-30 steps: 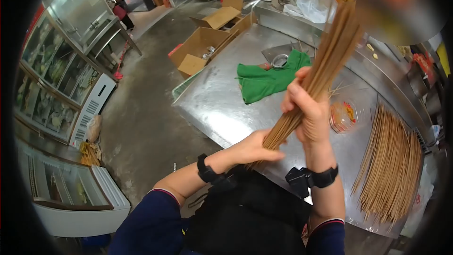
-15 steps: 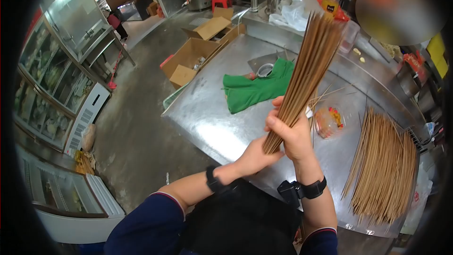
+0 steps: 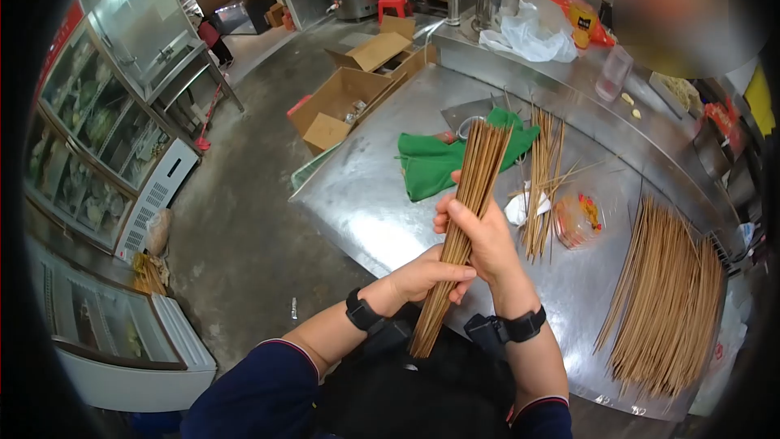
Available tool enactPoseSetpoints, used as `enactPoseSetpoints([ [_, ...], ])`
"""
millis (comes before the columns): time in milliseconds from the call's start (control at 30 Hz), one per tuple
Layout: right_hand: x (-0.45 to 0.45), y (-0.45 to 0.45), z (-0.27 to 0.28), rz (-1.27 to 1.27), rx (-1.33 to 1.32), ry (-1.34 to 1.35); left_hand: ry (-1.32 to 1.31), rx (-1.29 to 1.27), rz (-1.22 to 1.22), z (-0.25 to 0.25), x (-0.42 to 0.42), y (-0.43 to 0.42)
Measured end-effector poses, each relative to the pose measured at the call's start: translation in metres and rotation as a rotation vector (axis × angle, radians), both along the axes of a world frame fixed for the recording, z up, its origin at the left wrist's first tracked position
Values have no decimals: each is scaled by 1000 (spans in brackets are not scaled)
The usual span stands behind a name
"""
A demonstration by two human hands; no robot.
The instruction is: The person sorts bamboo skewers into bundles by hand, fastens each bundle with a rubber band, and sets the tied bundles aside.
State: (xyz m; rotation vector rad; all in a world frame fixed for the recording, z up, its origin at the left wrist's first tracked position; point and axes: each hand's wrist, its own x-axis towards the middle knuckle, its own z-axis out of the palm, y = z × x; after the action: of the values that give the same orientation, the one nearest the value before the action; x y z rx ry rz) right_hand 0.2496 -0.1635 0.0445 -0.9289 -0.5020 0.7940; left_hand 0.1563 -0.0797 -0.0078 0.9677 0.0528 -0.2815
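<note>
A thick bundle of thin brown sticks [image 3: 479, 164] slants upward in front of my body, its lower end near the black apron. Around its lower part my left hand [image 3: 424, 273] is wrapped, thumb across the sticks. Just above, my right hand [image 3: 486, 237] grips the same bundle with curled fingers. Behind the bundle lies a green cloth [image 3: 426, 164] on the metal table [image 3: 366, 195]. Loose sticks [image 3: 539, 187] lie to the right of my hands, beside a clear container [image 3: 578, 221]. A wide pile of sticks [image 3: 662, 301] covers the table's right part.
Open cardboard boxes [image 3: 341, 97] stand beyond the table's far left corner. A white plastic bag [image 3: 532, 36], a metal pot [image 3: 497, 2] and a clear cup [image 3: 613, 73] are on the back ledge. Glass-doored fridges [image 3: 89, 130] stand at the left. A blurred area fills the top right.
The bundle has come down and nearer my body, with both hands still on it. Its lower end now sticks out below my left hand, and loose sticks behind it have come into view.
</note>
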Motion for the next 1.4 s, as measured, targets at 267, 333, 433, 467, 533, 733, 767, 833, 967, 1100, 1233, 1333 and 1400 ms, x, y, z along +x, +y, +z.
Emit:
enactPoseSetpoints([
  [267, -6, -6, -9, -71, -239, -166, 13, -125, 130, -7, -17, 17],
  [333, -5, -4, -15, -87, -215, -181, 34, -160, 130, -7, -19, 20],
  [433, -2, -1, -18, -9, -219, -171, 3, -138, 155, -2, -22, 24],
  [467, -4, 2, -18, -93, -185, -209, 7, -138, 166, -1, -23, 23],
  [533, -4, 3, -20, -176, -152, -242, 14, -141, 179, 1, -25, 22],
  [733, -2, 0, -24, -173, -242, -281, 13, -179, 264, 1, -30, 23],
  [767, -1, 2, -28, -225, -233, -342, 13, -184, 279, 3, -31, 23],
  [833, -3, 1, -27, -279, -229, -400, 18, -191, 289, 3, -32, 22],
  [967, -2, -4, -22, -221, -239, -230, 38, -193, 289, -2, -31, 24],
  [1100, -3, -5, -20, -201, -272, -198, 24, -177, 296, -4, -32, 26],
  [1233, 2, -10, -7, -284, -283, -293, 24, -219, 269, -13, -31, 29],
  [1333, 14, -22, 29, -421, -140, -329, 31, -206, 251, -14, -27, 35],
  [1400, 25, -49, 68, -615, 20, -433, 24, -193, 265, -14, -27, 34],
])
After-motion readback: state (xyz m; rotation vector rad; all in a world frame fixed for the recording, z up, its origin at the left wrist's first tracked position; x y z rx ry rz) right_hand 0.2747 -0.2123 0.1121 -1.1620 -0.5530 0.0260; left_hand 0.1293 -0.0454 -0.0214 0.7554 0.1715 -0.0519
